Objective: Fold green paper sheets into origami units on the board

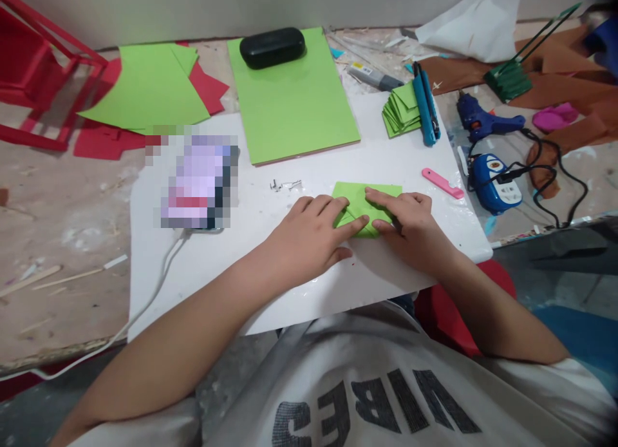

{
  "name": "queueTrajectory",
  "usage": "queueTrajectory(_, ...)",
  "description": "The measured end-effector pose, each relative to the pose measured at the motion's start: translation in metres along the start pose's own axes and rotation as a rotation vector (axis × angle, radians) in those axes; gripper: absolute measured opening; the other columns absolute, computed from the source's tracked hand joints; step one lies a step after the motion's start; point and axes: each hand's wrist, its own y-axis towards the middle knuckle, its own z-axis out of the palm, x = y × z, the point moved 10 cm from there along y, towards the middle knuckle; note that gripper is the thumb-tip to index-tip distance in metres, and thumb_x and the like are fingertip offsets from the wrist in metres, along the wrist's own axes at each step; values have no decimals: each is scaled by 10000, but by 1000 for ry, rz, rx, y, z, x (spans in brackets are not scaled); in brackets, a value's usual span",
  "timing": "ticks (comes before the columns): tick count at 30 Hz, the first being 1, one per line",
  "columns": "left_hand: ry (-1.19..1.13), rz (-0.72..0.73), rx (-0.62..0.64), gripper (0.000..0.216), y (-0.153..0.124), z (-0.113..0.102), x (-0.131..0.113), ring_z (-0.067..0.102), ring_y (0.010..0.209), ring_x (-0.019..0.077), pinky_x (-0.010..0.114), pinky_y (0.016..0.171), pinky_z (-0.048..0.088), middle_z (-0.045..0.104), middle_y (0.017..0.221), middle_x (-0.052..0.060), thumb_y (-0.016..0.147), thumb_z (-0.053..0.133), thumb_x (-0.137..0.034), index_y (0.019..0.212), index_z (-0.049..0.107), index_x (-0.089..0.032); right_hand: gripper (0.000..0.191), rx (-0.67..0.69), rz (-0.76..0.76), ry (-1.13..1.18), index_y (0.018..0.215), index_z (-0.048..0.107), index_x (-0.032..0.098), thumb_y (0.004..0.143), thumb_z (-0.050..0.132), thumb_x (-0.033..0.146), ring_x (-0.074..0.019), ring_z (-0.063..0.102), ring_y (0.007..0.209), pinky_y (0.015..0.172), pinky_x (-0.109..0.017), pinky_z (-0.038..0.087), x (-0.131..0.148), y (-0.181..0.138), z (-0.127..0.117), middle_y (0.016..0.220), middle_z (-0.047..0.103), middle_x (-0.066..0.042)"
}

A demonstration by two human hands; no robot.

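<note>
A folded piece of green paper lies on the white board, partly covered by both hands. My left hand comes in from the left, palm down. Its fingers are spread, with the index finger pressing across the paper and the thumb lower down, off it. From the right, my right hand rests its outstretched index finger on the paper's upper part and its thumb near the lower edge. Its other fingers are bent. Neither hand grips the paper. Small metal bits lie left of the paper, and a pink cutter lies to the right.
Behind are a large green sheet stack under a black case, small green pieces and a blue cutter. A phone with a white cable stands left. A glue gun and blue socket adapter lie right.
</note>
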Motion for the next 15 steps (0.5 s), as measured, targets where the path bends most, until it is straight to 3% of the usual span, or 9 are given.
queueTrajectory(10, 51, -98, 35, 760, -2, -5, 8, 629, 1563, 480, 631, 1282, 532, 652, 1735, 263, 1114, 814, -515, 1769, 646, -168, 524, -49, -43, 0, 1666, 682, 237, 1151, 709, 331, -382, 806, 1232, 1201, -602, 457, 4, -3, -3, 1640, 809, -151)
queueTrajectory(15, 67, -8, -87, 619, -1, -9, -6, 563, 1705, 478, 758, 1489, 324, 651, 1803, 214, 1130, 799, -458, 1678, 738, -177, 543, -61, -7, -21, 1641, 712, 251, 1106, 772, 326, -393, 780, 1195, 1160, -610, 487, 2, -2, -2, 1609, 829, -131)
